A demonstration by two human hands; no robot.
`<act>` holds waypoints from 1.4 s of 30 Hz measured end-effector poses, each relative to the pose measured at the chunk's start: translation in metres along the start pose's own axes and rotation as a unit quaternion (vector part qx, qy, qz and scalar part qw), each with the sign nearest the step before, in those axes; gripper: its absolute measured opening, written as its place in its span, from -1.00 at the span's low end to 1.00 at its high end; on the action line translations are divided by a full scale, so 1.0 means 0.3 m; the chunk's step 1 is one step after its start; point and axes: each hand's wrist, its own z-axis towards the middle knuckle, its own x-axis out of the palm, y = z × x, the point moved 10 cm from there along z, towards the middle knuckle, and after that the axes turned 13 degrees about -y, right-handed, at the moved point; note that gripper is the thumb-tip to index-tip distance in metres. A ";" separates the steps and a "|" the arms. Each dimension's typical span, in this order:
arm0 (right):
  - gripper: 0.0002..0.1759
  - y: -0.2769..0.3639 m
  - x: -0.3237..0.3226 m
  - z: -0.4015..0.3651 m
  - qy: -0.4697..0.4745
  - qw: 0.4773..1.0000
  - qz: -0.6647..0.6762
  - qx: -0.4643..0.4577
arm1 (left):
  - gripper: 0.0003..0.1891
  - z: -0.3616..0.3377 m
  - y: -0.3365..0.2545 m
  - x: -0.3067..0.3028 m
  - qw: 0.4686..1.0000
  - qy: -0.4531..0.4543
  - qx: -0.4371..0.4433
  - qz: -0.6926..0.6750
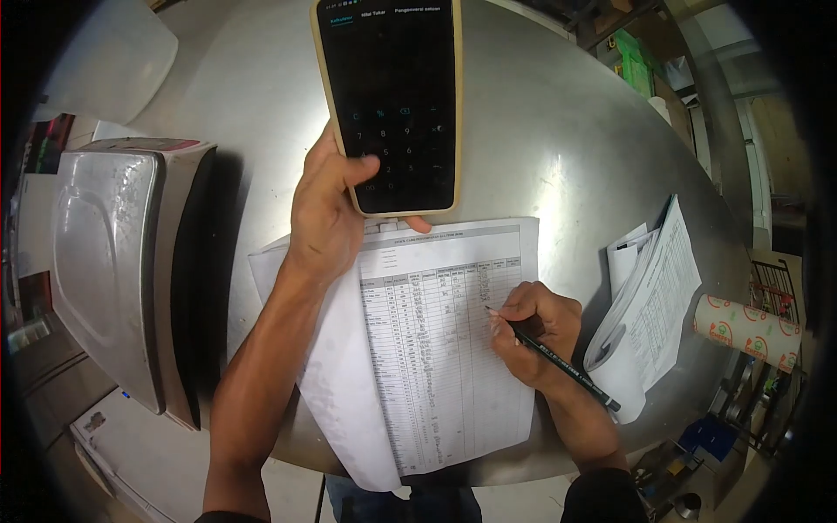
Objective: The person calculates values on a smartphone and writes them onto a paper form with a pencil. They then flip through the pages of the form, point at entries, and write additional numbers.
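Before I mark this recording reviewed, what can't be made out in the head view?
All in the head view:
Phone: top end cut off by the picture's upper edge.
Left hand: most fingers hidden behind the phone.
One calculator key: hidden under the left thumb.
Sheet: left part covered by the folded-over page; handwritten entries too small to read.

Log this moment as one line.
left hand: holds phone showing calculator | right hand: holds pencil over printed sheet | surface: metal table
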 end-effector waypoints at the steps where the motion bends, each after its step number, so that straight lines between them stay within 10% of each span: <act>1: -0.77 0.002 0.000 0.001 -0.002 1.000 0.001 0.002 | -0.43 0.000 -0.003 0.005 1.000 0.017 0.007 0.002; 42: -0.74 -0.012 0.000 -0.005 -0.005 1.000 0.001 0.002 | -0.50 0.001 -0.005 -0.025 0.996 -0.012 0.025 0.085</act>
